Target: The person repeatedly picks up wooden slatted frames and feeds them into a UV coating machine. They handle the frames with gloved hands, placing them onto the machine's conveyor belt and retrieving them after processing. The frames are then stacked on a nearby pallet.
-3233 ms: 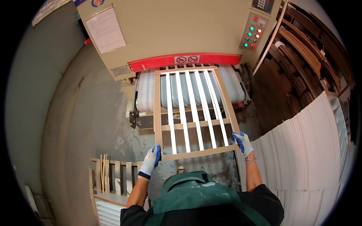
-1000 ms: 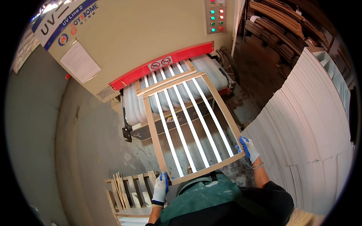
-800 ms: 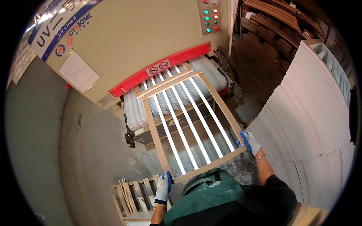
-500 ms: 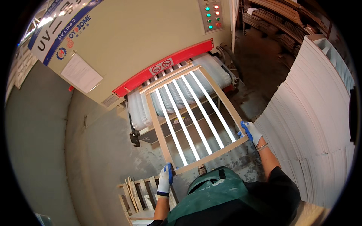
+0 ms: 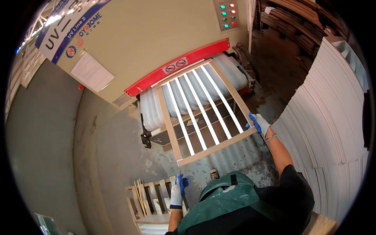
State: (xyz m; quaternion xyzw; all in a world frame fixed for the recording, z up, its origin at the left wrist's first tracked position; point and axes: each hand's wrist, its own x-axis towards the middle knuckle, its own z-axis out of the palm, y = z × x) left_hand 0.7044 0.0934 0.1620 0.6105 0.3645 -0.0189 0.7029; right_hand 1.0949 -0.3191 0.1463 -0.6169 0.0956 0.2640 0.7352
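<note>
A slatted frame [image 5: 219, 149] with light brown borders and several bright white slats lies over the ribbed mesh conveyor belt [image 5: 150, 113]. Its far edge is at the red guard of the machine, and its near end juts out over the floor. My right hand [image 5: 260, 123], in a white and blue work glove, is closed on the near right corner. My left hand [image 5: 177, 192], gloved the same way, holds nothing. It is apart from the frame, below its near left corner, with the fingers apart.
Ahead stands a large beige machine [image 5: 156, 35] with a red guard bar [image 5: 137, 86] and a lit control panel [image 5: 227, 15]. High stacks of white panels [image 5: 313, 113] rise close on my right. A wooden pallet [image 5: 154, 196] sits low at the left, near my left arm.
The frame has gone forward, its far edge now at the red guard. A second frame piece seen at the guard earlier no longer shows. My left hand has let go; my right stays on.
</note>
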